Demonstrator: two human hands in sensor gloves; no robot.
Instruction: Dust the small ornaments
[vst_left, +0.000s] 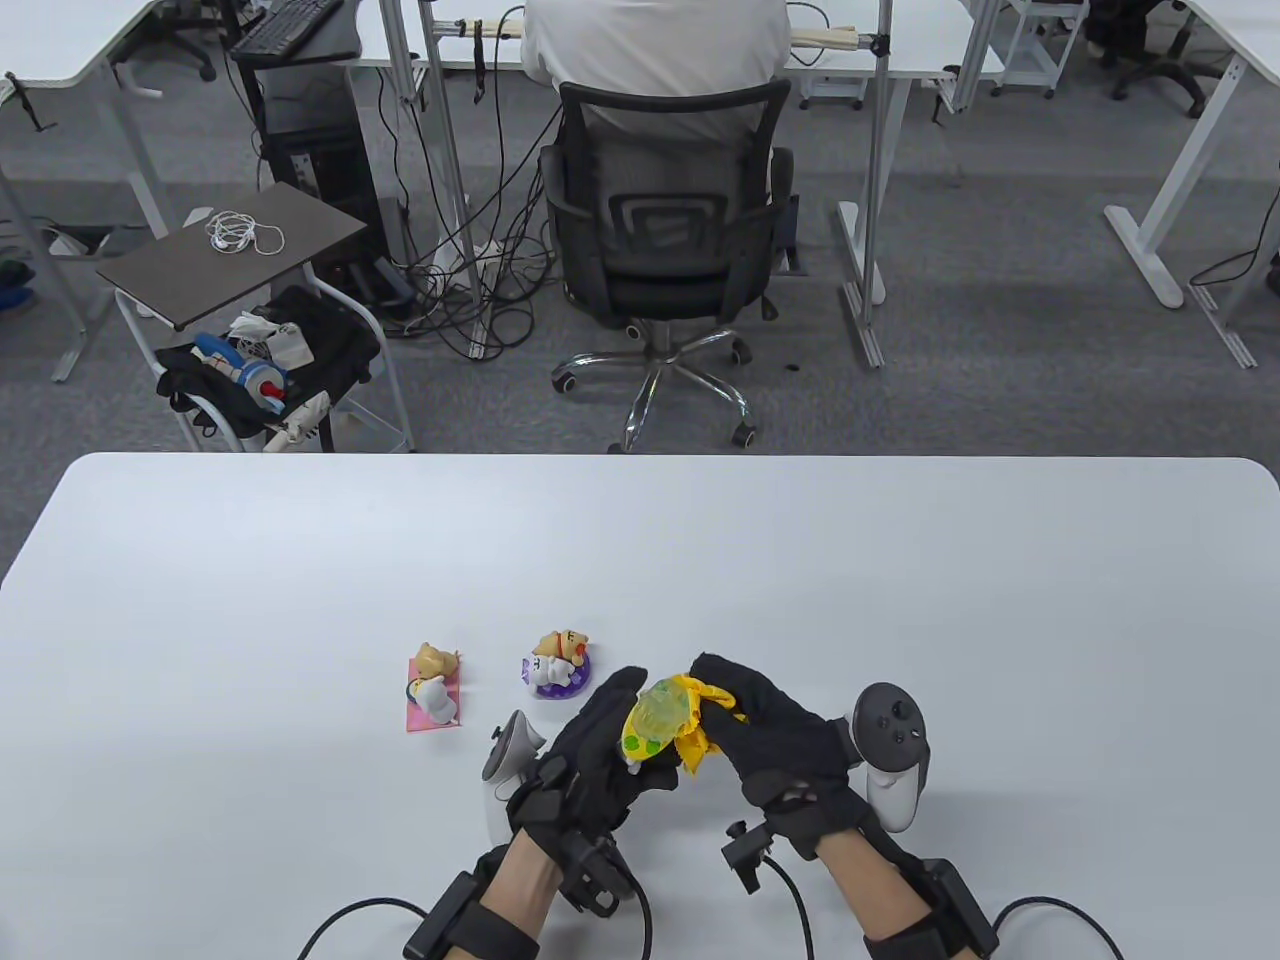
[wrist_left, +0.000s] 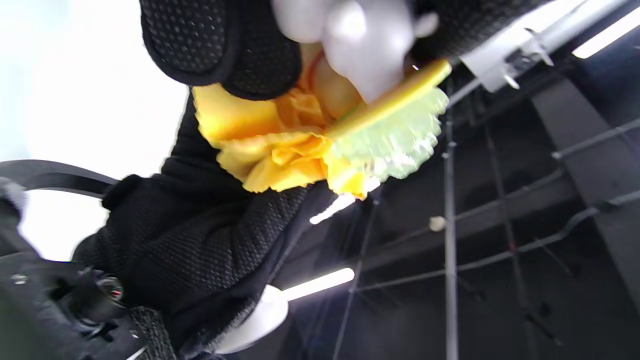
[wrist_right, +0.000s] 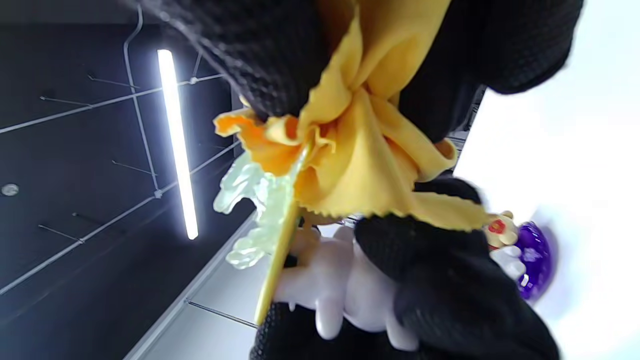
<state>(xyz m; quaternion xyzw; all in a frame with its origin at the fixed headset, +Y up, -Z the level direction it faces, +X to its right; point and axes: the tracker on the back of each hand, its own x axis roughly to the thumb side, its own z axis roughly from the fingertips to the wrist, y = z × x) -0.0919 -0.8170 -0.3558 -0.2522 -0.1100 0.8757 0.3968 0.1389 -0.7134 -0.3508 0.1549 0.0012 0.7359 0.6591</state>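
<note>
**Yellow-based ornament held and wiped above the table**

Wide white rounded-corner table (vst_left: 300, 560), spanning the lower half of the table view. Beyond it, grey carpet, a black mesh office chair (vst_left: 665, 250) with a seated person in a white top, and a small dark-topped cart (vst_left: 235, 250) at far left.

Near the front edge, two black-gloved hands close together, trackers strapped on. Left hand (vst_left: 600, 750) curled round a small ornament with a flat yellow base and translucent pale-green leafy top (vst_left: 655, 725), lifted clear of the table, base tilted on edge; white figure parts under the fingers in both wrist views. Right hand (vst_left: 765, 735) bunching a crumpled yellow cloth (vst_left: 705, 715) between fingers and thumb, cloth pressed against the ornament's edge.

To the left, resting on the table, a small figurine on a round purple base (vst_left: 557, 665), just beside the left hand's fingertips. Further left, apart from it, a small tan-and-white figurine on a flat pink rectangular base (vst_left: 435, 690).
</note>
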